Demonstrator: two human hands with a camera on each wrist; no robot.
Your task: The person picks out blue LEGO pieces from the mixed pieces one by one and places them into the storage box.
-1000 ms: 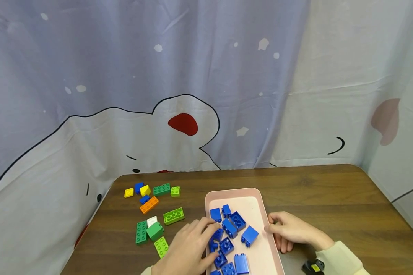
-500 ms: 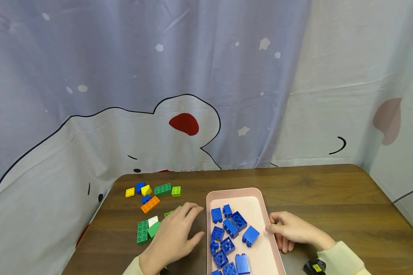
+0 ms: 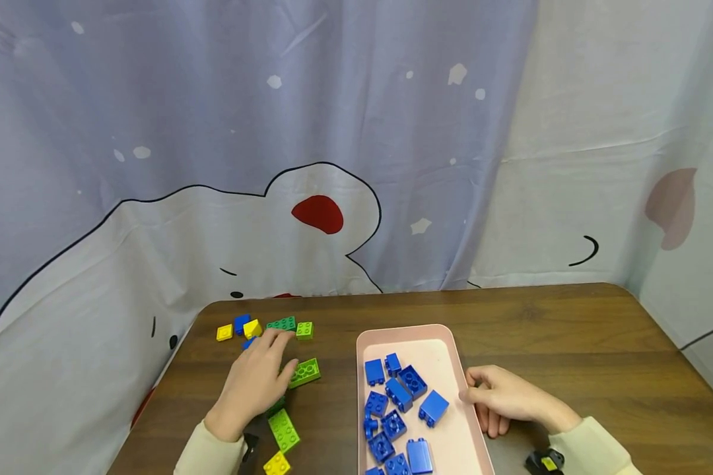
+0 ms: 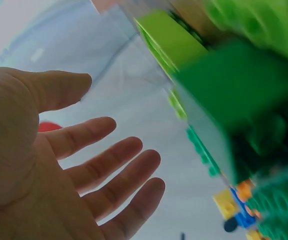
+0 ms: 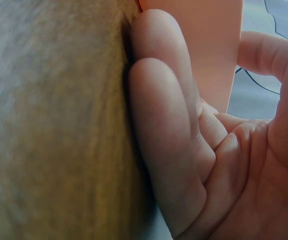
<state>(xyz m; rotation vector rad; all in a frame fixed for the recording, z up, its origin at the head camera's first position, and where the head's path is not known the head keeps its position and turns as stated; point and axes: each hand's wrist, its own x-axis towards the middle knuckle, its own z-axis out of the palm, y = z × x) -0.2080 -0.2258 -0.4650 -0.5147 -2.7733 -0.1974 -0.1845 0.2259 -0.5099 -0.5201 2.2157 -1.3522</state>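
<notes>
My left hand reaches over the loose bricks on the left of the table, fingers extended and nothing in its grasp. In the left wrist view its palm and spread fingers face a dark green brick, with a lime green brick beyond. From above, another look at that lime green brick shows it beside the thumb; the hand hides an orange brick. My right hand holds the right side of a pink tray, thumb at its rim, other fingers curled low against the wall.
Inside the tray lie several blue bricks. Yellow, blue and green bricks lie at the back left. Nearer are a lime green brick and a yellow one. A patterned curtain hangs behind the table.
My left hand has left the blue bricks in the tray and moved left and away over the loose bricks. A yellow brick now shows at the front left. The right hand stays at the tray.
</notes>
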